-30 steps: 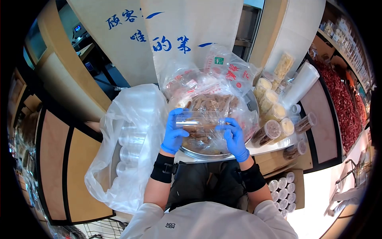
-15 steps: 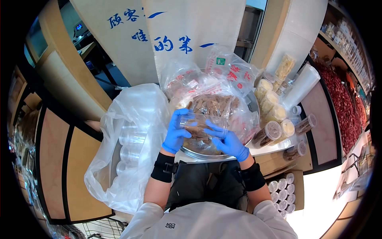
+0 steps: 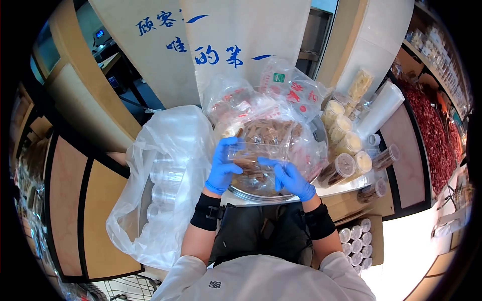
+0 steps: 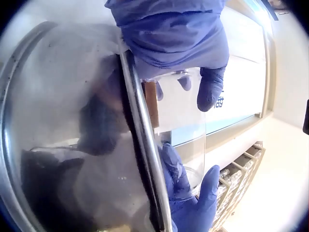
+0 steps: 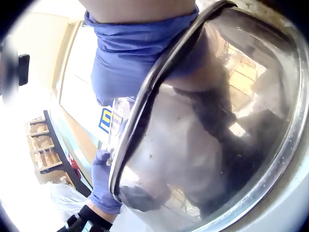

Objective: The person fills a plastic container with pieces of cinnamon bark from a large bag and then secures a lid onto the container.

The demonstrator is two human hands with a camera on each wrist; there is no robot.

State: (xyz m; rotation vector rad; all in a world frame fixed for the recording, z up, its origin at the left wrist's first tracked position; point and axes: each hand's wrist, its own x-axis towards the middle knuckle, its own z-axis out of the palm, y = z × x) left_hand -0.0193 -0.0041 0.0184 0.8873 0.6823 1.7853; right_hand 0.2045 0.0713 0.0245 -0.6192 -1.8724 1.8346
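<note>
Filling looks in hand: the left grip (image 3: 221, 168) clasps the clear plastic jar (image 3: 255, 152) sideways over the steel bowl (image 3: 251, 196) of brown dried pieces (image 3: 268, 131), while the right grip (image 3: 291, 180) sits at its mouth, contents untellable; next, pieces need feeding in cleanly.

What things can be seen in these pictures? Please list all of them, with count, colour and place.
jar: one, clear, over the bowl
bowl: one, steel, below the hands
brown pieces: many, in the bowl
packets: several, clear with red print, behind the bowl
big bag: one, clear, left of the bowl
empty jars: several, clear, inside the big bag
filled jars: several, clear, right of the bowl
lidded jars: many, white tops, low right
left hand: blue glove, grips the jar
right hand: blue glove, at the jar's other end, grip unclear
</note>
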